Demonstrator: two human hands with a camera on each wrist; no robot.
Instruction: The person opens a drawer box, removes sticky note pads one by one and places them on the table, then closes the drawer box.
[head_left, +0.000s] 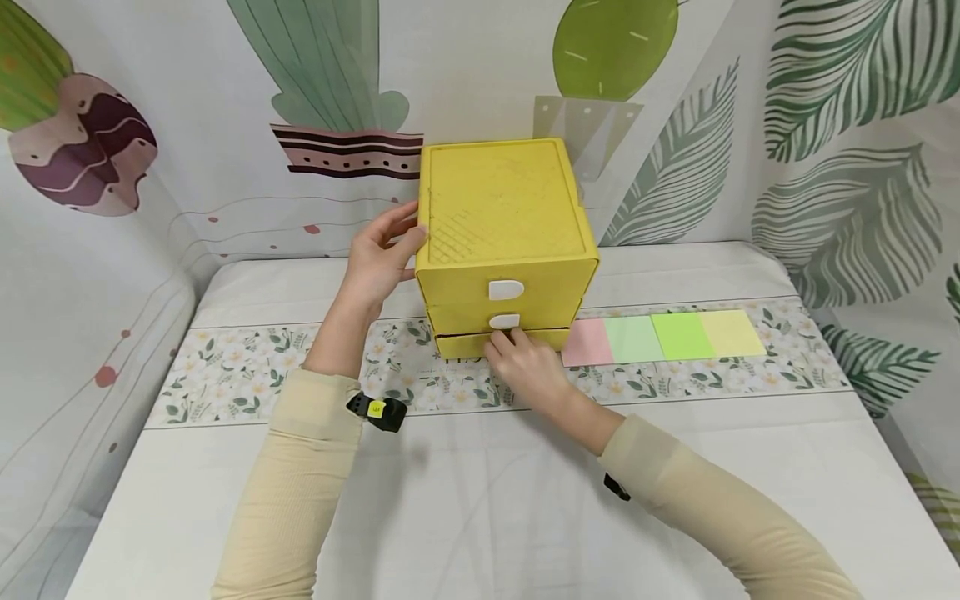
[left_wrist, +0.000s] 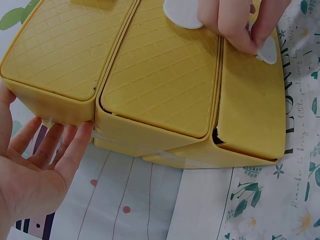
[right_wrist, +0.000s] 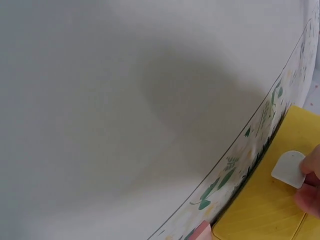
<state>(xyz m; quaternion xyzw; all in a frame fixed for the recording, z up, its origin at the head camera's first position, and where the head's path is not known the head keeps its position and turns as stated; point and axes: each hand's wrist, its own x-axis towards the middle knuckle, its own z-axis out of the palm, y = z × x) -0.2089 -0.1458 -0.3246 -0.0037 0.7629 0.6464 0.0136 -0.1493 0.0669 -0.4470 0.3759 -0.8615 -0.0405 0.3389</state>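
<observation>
A yellow box of three stacked drawers point(head_left: 502, 200) stands toward the back of the table. Its bottom drawer point(left_wrist: 252, 100) juts out a little past the two above, with a narrow dark gap along its upper edge. My right hand point(head_left: 528, 371) pinches the white handle point(right_wrist: 289, 167) of that drawer between thumb and fingers. On the left side of the box, my left hand point(head_left: 378, 258) steadies it with spread, fairly straight fingers, thumb near the top edge. White handles on the top drawer point(head_left: 506, 290) and middle drawer point(head_left: 504, 321) are untouched.
Right of the box lies a row of pink, mint, bright green and pale yellow paper squares point(head_left: 682, 337). A flowered band point(head_left: 247, 375) runs across the white tablecloth point(head_left: 480, 508). Behind hangs a cloth backdrop point(head_left: 480, 67) printed with plants.
</observation>
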